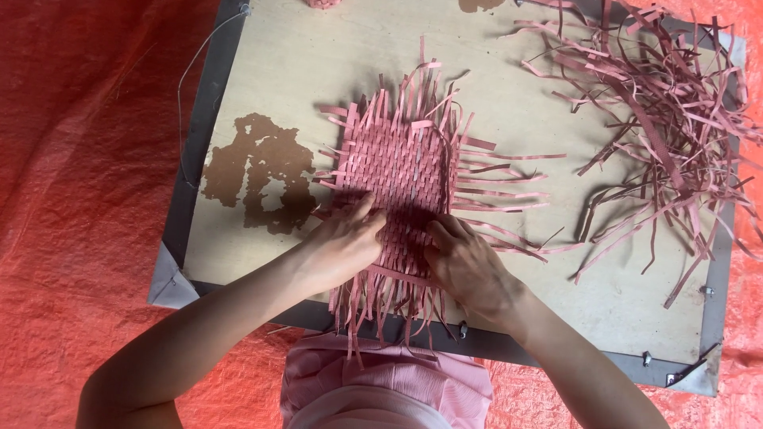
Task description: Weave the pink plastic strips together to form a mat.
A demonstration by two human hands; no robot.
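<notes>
We are pressing our left hand point(342, 242) flat on the lower left edge of the woven pink strip mat point(397, 171), fingers loosely spread. Our right hand point(465, 262) is curling its fingers together at the mat's lower right edge, seemingly pinching a strip, though we cannot tell for sure. The mat is lying at frame centre on the wooden board point(509, 103), its long axis running bottom to top, extending upward beyond our fingertips. Loose pink strips point(660, 119) are lying upper right.
</notes>
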